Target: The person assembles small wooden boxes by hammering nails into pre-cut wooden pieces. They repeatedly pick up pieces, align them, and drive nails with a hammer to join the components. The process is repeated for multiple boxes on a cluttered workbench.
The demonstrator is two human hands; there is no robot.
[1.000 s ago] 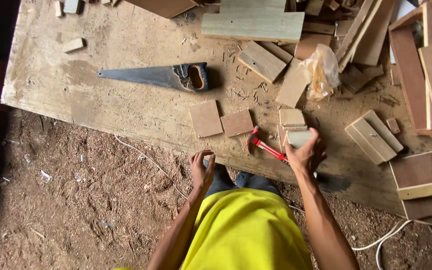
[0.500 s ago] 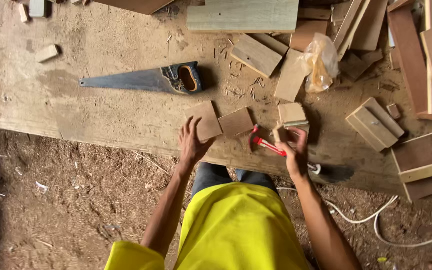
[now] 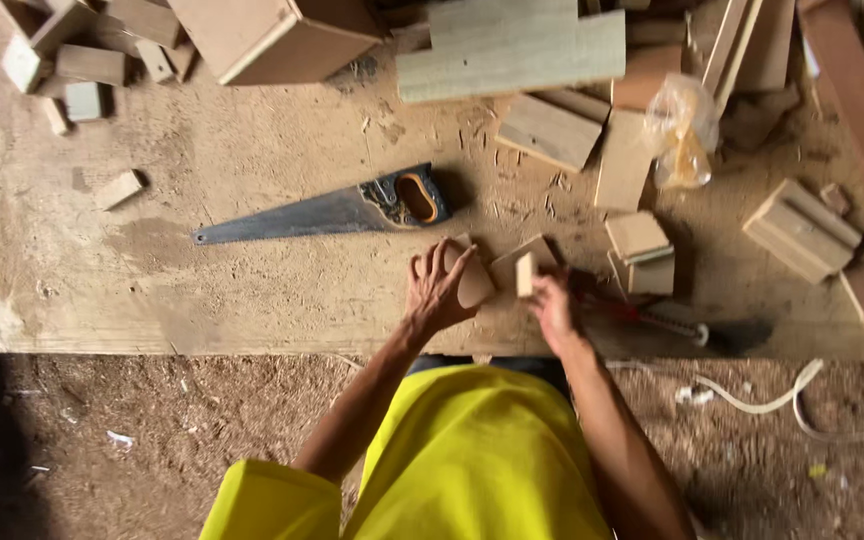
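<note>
My left hand [image 3: 436, 287] grips a flat square wooden panel [image 3: 475, 281] and tilts it up off the workbench [image 3: 252, 290]. My right hand [image 3: 555, 310] holds a small pale wooden block [image 3: 525, 274] upright just to the right of that panel. A second flat wooden square [image 3: 512, 262] lies behind the two pieces. A hand saw [image 3: 322, 211] with a black and orange handle lies a little beyond my left hand. A red-handled tool [image 3: 642, 316] lies on the bench to the right of my right hand.
Stacked small wooden blocks [image 3: 640, 250] stand right of my hands. Offcuts, planks and a wooden box [image 3: 272, 35] crowd the far side, with a clear plastic bag [image 3: 680, 130]. A white cord [image 3: 782, 400] lies on the sawdust-covered ground below the bench edge.
My left hand has come up from the bench edge and lifted the flat panel. My right hand left the red-handled tool and now holds a small block beside it. The view moved closer.
</note>
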